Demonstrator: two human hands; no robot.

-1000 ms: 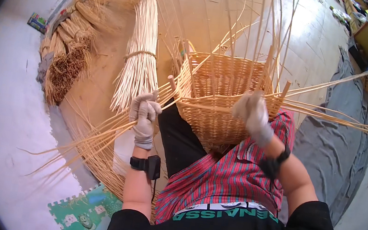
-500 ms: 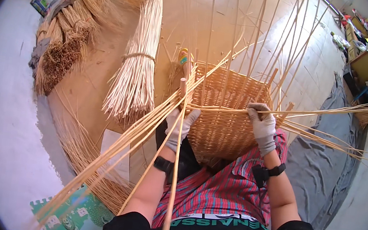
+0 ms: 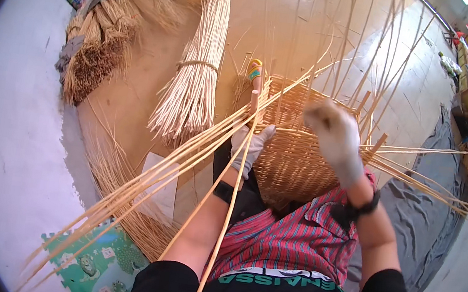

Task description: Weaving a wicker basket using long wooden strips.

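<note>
A woven wicker basket [image 3: 290, 168] leans in front of my lap, with tall thin stakes [image 3: 367, 51] rising from its far part. My left hand [image 3: 250, 145], in a pale glove, is closed on its near left corner, the thumb lying along the rim. Long peeled rods [image 3: 175, 162] fan from that corner toward the lower left, and more rods [image 3: 419, 176] stick out on the right. Over the basket's near edge is my right hand [image 3: 334, 137], also gloved, with fingers that look curled but are blurred. Thick short sticks [image 3: 254, 102] stand at the corners.
A tied bundle of pale rods [image 3: 195, 82] lies on the floor left of the basket, with darker bundles [image 3: 100, 60] by the wall. Loose rods [image 3: 122, 190] and a green patterned mat [image 3: 103, 262] are at lower left. Grey cloth [image 3: 412, 228] covers the right floor.
My right hand has come off the rod at the right of the rim and swung up and left over the basket. My left hand keeps the corner. The whole view has shifted a little.
</note>
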